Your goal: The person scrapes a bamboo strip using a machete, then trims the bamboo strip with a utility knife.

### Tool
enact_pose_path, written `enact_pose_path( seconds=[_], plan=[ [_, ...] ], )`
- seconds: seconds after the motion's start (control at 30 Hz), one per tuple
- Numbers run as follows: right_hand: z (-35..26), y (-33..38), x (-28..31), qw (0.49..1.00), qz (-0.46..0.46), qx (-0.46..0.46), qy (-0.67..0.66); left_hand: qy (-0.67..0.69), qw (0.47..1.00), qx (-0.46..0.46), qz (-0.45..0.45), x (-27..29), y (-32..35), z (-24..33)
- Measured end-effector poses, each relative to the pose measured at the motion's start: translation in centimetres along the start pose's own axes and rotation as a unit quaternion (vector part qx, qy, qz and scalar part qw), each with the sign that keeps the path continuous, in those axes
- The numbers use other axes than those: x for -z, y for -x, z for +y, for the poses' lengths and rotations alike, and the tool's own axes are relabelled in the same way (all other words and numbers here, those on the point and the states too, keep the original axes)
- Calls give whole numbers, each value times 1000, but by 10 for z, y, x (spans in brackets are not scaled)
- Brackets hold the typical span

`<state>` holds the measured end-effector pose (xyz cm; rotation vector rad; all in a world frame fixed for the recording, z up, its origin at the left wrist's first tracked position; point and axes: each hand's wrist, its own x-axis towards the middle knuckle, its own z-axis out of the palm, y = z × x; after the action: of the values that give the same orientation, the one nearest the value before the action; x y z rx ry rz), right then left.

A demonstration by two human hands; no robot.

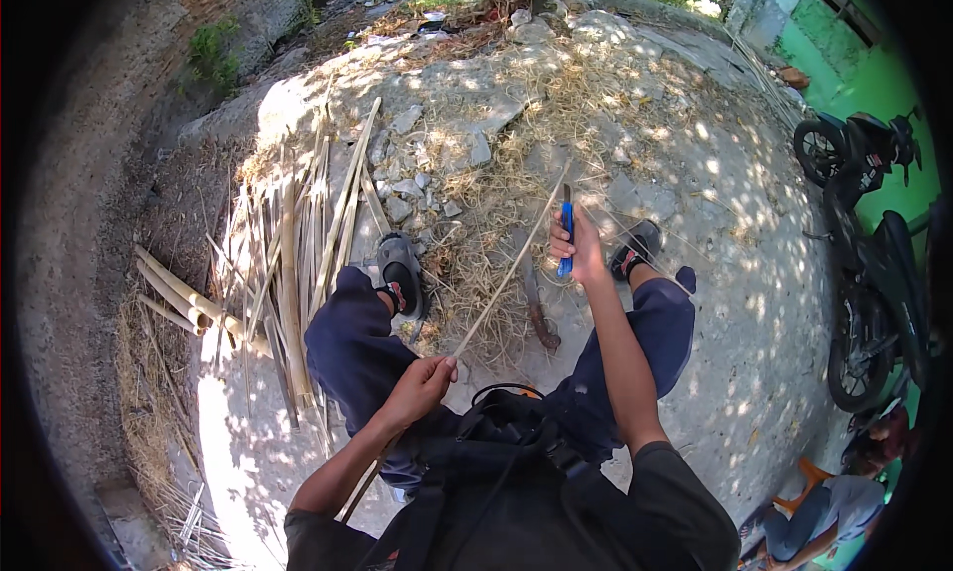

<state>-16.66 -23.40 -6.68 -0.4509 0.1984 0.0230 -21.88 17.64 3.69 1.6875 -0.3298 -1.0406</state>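
A long thin bamboo strip (508, 275) slants from beside my left hip up toward the far middle. My left hand (419, 389) pinches it near my lap, thumb on top. In my right hand (582, 241) is a blue utility knife (567, 218), fingers wrapped round its handle and the blade pointing away from me. The blade sits close beside the far part of the strip; whether they touch I cannot tell. Between my feet lies a dark tool with a curved brown handle (542, 325), partly covered by shavings.
Split bamboo lengths (290, 273) lie piled at the left, with thicker bamboo poles (189, 291) beyond. Pale shavings (476, 318) and broken concrete pieces (402, 199) litter the ground. Motorcycles (864, 303) stand at the right; a person (829, 511) sits at the lower right.
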Motion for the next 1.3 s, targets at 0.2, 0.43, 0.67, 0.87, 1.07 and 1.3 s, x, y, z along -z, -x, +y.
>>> enact_pose_path(
  seconds=[0.2,0.43,0.67,0.87,1.07,1.3],
  plan=[
    [43,35,-64,964,104,67,237,85,996,16,-38,-1,-64,32],
    [35,26,-43,966,124,156,165,59,992,5,-115,-24,-102,42],
    [22,32,-56,966,123,166,153,-91,988,-69,-100,-22,-132,49],
    [23,35,-49,964,111,164,175,-136,970,-199,21,-31,-173,104],
    [22,37,-56,968,116,148,168,2,991,-132,-5,-38,-187,94],
    [22,40,-64,964,104,158,187,116,986,-97,-64,-25,-183,90]
  ],
)
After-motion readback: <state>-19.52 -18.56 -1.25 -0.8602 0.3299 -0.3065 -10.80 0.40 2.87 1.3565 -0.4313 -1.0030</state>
